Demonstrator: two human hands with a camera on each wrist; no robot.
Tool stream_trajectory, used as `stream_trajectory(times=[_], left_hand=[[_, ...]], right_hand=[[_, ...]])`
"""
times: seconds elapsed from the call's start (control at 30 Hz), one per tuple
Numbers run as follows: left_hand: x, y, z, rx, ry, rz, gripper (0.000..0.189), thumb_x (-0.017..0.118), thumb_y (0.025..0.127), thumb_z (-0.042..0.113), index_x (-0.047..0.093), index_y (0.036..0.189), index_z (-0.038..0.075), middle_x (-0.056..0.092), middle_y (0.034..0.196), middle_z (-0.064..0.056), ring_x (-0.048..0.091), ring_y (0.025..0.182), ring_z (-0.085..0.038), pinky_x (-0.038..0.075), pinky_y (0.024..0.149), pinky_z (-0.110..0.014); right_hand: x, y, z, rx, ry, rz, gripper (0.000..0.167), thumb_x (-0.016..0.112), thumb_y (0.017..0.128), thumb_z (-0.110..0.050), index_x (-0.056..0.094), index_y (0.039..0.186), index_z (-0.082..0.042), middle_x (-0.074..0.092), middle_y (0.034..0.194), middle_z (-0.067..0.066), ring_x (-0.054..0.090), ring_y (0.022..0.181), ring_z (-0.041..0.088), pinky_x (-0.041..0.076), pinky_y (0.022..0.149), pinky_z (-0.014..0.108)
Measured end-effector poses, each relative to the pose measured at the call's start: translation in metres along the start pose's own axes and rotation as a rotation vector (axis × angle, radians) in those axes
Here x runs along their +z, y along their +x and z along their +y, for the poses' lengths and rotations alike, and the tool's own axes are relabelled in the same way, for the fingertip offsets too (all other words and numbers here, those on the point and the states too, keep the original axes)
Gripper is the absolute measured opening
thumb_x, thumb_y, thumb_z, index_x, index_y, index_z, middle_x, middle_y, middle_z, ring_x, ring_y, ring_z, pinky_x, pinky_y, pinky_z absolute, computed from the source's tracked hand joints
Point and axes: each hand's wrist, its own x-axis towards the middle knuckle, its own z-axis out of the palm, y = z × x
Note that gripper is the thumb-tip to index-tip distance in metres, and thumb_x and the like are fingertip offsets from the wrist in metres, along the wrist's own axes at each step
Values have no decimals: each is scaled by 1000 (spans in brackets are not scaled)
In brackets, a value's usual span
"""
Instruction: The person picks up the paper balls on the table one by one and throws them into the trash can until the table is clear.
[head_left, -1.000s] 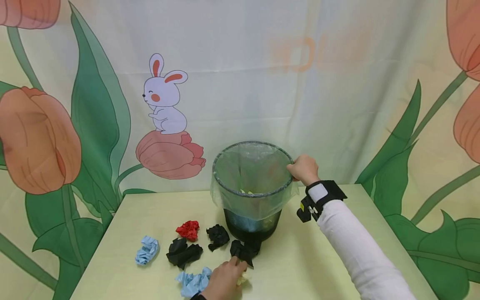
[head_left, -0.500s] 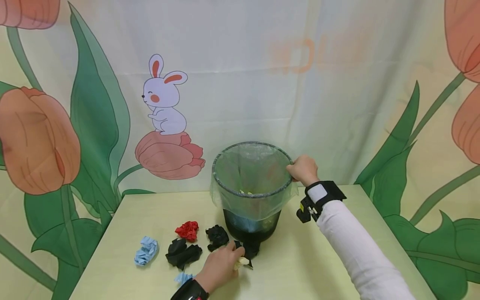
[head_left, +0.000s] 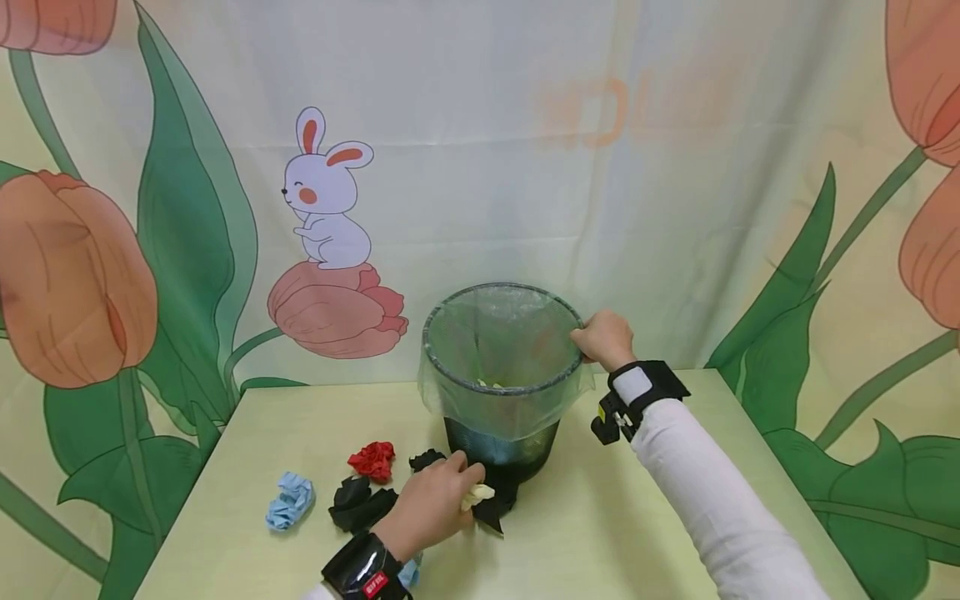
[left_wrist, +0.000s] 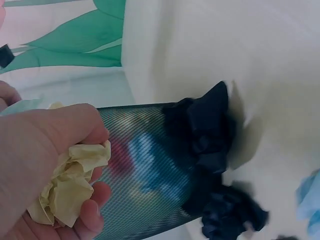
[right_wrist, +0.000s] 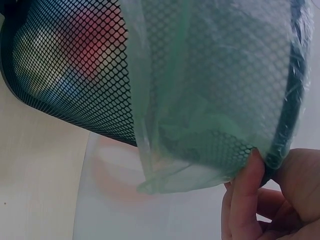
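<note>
My left hand (head_left: pixel 431 507) grips a crumpled ball of pale yellow paper (left_wrist: pixel 75 182), raised in front of the trash can. The paper shows between thumb and curled fingers in the left wrist view. My right hand (head_left: pixel 606 337) holds the rim of the black mesh trash can (head_left: pixel 502 450) at its right side, pinching the rim and the green plastic liner (right_wrist: pixel 200 135) folded over it. Coloured paper shows blurred through the mesh in both wrist views. Black crumpled paper (left_wrist: pixel 207 135) lies against the foot of the can.
Left of the can lie a red paper ball (head_left: pixel 372 461), a black one (head_left: pixel 358 504) and a light blue one (head_left: pixel 289 502). Another blue piece (head_left: pixel 409 573) is partly hidden under my left wrist. A printed cloth backdrop (head_left: pixel 480 150) hangs behind the table (head_left: pixel 637 533).
My left hand has picked up the yellow paper ball from the table and moved up and forward toward the can. The right hand stays on the rim.
</note>
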Motion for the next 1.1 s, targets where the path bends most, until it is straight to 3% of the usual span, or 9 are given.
stream_trajectory(times=[0.2, 0.57, 1.1], left_hand=[[-22, 7, -3, 11, 24, 17, 36, 79, 65, 18, 59, 95, 17, 45, 77, 2, 43, 62, -9, 32, 41, -17], [-57, 20, -7, 28, 59, 62, 35, 80, 67, 18, 58, 95, 17, 47, 80, 2, 47, 66, -11, 39, 47, -18], [-95, 33, -16, 101, 134, 150, 38, 79, 66, 15, 58, 97, 15, 49, 82, -1, 48, 62, -12, 44, 48, -21]], right_hand=[[1, 1, 1, 5, 15, 1, 46, 51, 81, -9, 29, 42, -18, 36, 36, -4, 55, 42, 15, 19, 38, 18], [0, 1, 3, 12, -13, -2, 47, 52, 82, -11, 30, 42, -18, 41, 38, -3, 51, 40, 11, 17, 39, 19], [-1, 1, 0, 8, -5, -31, 47, 51, 84, -10, 28, 44, -18, 35, 38, -3, 56, 44, 15, 18, 38, 19]])
